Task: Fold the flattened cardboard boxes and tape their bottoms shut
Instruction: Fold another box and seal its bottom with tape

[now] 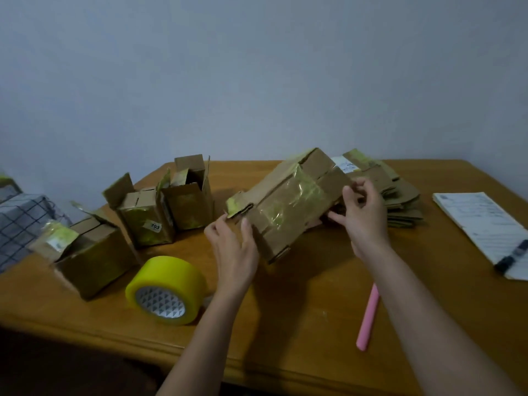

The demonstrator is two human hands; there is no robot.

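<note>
A brown cardboard box [288,204] with old yellowish tape on its side hangs tilted above the middle of the wooden table [314,310]. My left hand [234,247] grips its lower left end near a loose flap. My right hand [363,212] pinches a flap at its right end. Behind the right hand lies a stack of flattened boxes [400,195]. A yellow roll of tape [165,290] lies on its side at the front left. Three folded boxes stand open on the left: [94,261], [145,218], [191,198].
A pink cutter [368,318] lies on the table under my right forearm. A paper pad [483,224] with a black marker [511,258] on it sits at the right edge. A checked cloth [20,224] lies beyond the table's left side. A wall stands behind.
</note>
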